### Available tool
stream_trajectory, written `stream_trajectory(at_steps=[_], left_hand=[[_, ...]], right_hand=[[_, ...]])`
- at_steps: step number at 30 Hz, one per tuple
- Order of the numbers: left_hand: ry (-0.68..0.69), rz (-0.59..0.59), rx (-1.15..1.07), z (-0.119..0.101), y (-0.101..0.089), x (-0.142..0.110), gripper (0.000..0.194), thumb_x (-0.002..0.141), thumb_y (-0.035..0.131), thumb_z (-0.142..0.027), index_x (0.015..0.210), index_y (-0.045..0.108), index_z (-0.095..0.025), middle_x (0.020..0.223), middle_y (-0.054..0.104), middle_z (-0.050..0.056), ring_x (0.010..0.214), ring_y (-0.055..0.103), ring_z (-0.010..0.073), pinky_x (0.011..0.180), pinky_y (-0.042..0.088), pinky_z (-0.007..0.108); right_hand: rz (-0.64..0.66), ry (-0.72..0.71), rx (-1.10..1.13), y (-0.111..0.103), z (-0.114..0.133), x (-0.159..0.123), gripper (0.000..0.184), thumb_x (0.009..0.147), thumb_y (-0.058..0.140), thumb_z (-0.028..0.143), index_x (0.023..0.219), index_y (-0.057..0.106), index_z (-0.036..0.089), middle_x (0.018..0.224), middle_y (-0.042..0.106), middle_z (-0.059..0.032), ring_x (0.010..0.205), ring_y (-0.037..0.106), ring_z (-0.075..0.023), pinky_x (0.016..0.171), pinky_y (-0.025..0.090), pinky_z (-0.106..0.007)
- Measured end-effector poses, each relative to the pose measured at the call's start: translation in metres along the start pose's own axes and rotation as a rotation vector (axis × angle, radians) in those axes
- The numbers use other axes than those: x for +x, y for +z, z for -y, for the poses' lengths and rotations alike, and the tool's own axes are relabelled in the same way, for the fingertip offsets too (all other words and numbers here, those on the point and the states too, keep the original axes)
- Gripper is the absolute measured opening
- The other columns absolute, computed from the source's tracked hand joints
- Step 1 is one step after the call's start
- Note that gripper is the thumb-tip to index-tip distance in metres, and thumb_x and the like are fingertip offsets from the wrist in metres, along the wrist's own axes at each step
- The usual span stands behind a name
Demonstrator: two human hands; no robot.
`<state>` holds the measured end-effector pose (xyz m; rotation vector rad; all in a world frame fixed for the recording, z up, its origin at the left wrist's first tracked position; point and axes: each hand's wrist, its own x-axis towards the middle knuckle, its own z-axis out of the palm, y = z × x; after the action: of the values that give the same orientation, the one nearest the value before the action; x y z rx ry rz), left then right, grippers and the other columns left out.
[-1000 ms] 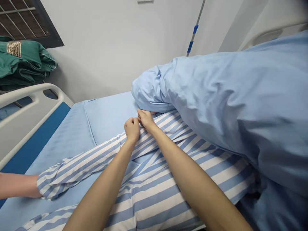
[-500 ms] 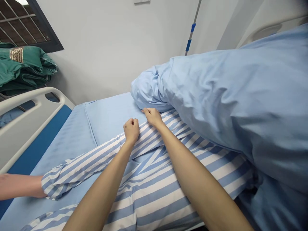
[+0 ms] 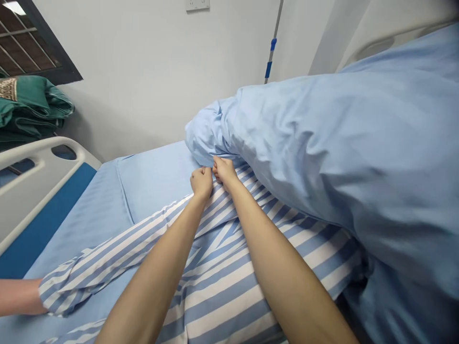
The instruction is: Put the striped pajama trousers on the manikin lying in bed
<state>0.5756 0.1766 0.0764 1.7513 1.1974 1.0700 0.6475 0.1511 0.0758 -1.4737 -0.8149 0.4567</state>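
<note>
My left hand (image 3: 202, 182) is closed in a fist over the upper edge of blue-and-white striped trousers (image 3: 222, 282). My right hand (image 3: 224, 172), also closed, is right beside it, at the hem of a folded-back light blue quilt (image 3: 304, 129). The two fists almost touch. What the fingers of either hand grip, if anything, is hidden. A pinkish bare lower leg (image 3: 21, 297) comes out of the trouser cuff at the far left. The trousers lie on a light blue bed sheet (image 3: 154, 177).
A cream and blue bed end board (image 3: 53, 191) stands at the left. Behind it hangs folded green cloth (image 3: 36, 107) below a barred window (image 3: 28, 43). A pole with blue clamps (image 3: 270, 57) stands by the wall, where a socket plate (image 3: 197, 4) is mounted.
My left hand has moved right and up, closer to my right hand, which stays by the quilt's edge. Both remain closed. The view has shifted slightly to the right.
</note>
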Motion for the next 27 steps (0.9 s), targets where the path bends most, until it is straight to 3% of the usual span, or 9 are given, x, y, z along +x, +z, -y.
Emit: stream_trajectory(at_steps=[6, 10, 12, 14, 16, 18, 21, 24, 27], left_hand=[[0.107, 0.061, 0.147, 0.018, 0.002, -0.005, 0.029, 0.075, 0.042, -0.034, 0.05, 0.046, -0.019, 0.053, 0.047, -0.001, 0.055, 0.039, 0.0113, 0.053, 0.028, 0.023], [0.142, 0.044, 0.202, 0.015, 0.006, -0.008, 0.031, 0.075, 0.042, -0.034, 0.048, 0.044, -0.019, 0.051, 0.045, -0.001, 0.055, 0.039, 0.0109, 0.054, 0.028, 0.023], [0.134, 0.046, 0.158, 0.014, 0.009, -0.006, 0.032, 0.075, 0.043, -0.035, 0.047, 0.042, -0.019, 0.048, 0.042, -0.002, 0.052, 0.038, 0.0099, 0.053, 0.027, 0.023], [0.067, 0.129, 0.037, 0.013, 0.006, 0.001, 0.03, 0.072, 0.046, -0.035, 0.047, 0.041, -0.018, 0.045, 0.038, -0.003, 0.048, 0.034, 0.0082, 0.05, 0.026, 0.022], [-0.069, 0.243, -0.115, 0.014, -0.013, 0.012, 0.025, 0.069, 0.049, -0.033, 0.05, 0.041, -0.019, 0.042, 0.035, -0.005, 0.043, 0.03, 0.0065, 0.046, 0.023, 0.021], [-0.204, 0.278, -0.212, 0.02, -0.052, 0.022, 0.021, 0.066, 0.052, -0.031, 0.052, 0.041, -0.019, 0.04, 0.032, -0.008, 0.038, 0.026, 0.0055, 0.041, 0.019, 0.021], [-0.213, 0.176, -0.181, 0.045, -0.145, 0.026, 0.027, 0.063, 0.058, -0.03, 0.049, 0.037, -0.02, 0.039, 0.03, -0.008, 0.036, 0.023, 0.0044, 0.039, 0.015, 0.021], [-0.183, 0.049, -0.112, 0.086, -0.247, 0.007, 0.037, 0.065, 0.057, -0.033, 0.045, 0.029, -0.021, 0.037, 0.027, -0.008, 0.037, 0.024, 0.0055, 0.04, 0.018, 0.022], [-0.289, -0.078, 0.06, 0.131, -0.318, -0.023, 0.039, 0.066, 0.056, -0.035, 0.045, 0.027, -0.021, 0.037, 0.026, -0.007, 0.038, 0.024, 0.0067, 0.041, 0.02, 0.023]], right_hand=[[-0.158, -0.358, -0.609, -0.009, 0.018, -0.011, 0.036, 0.089, 0.035, 0.038, 0.066, 0.054, 0.018, 0.061, 0.058, -0.0031, 0.062, 0.051, -0.0151, 0.058, 0.028, -0.024], [-0.284, -0.304, -0.746, -0.018, 0.016, -0.008, 0.042, 0.092, 0.028, 0.037, 0.078, 0.062, 0.016, 0.071, 0.065, -0.0087, 0.068, 0.055, -0.0175, 0.06, 0.028, -0.025], [-0.281, -0.233, -0.773, -0.021, 0.005, -0.005, 0.044, 0.093, 0.028, 0.036, 0.078, 0.063, 0.015, 0.075, 0.067, -0.0109, 0.068, 0.056, -0.0183, 0.06, 0.027, -0.026], [-0.243, -0.181, -0.8, -0.022, -0.005, -0.003, 0.043, 0.092, 0.03, 0.036, 0.079, 0.065, 0.015, 0.078, 0.067, -0.0123, 0.069, 0.056, -0.0191, 0.06, 0.028, -0.027], [-0.228, -0.164, -0.809, -0.022, -0.01, -0.003, 0.043, 0.092, 0.03, 0.037, 0.081, 0.066, 0.015, 0.08, 0.068, -0.013, 0.071, 0.057, -0.0201, 0.061, 0.028, -0.027], [-0.236, -0.158, -0.8, -0.021, -0.01, -0.004, 0.045, 0.092, 0.027, 0.037, 0.084, 0.066, 0.015, 0.081, 0.068, -0.0132, 0.073, 0.057, -0.0208, 0.062, 0.029, -0.028], [-0.231, -0.133, -0.815, -0.02, -0.007, -0.005, 0.045, 0.092, 0.028, 0.037, 0.085, 0.067, 0.014, 0.08, 0.068, -0.0138, 0.074, 0.058, -0.0217, 0.064, 0.03, -0.028], [-0.222, -0.134, -0.837, -0.018, -0.007, -0.005, 0.045, 0.092, 0.029, 0.037, 0.086, 0.067, 0.015, 0.082, 0.068, -0.014, 0.076, 0.059, -0.0227, 0.065, 0.031, -0.028], [-0.204, -0.115, -0.884, -0.017, -0.008, -0.003, 0.045, 0.092, 0.028, 0.035, 0.088, 0.068, 0.013, 0.085, 0.068, -0.0154, 0.08, 0.06, -0.0232, 0.068, 0.033, -0.028]])
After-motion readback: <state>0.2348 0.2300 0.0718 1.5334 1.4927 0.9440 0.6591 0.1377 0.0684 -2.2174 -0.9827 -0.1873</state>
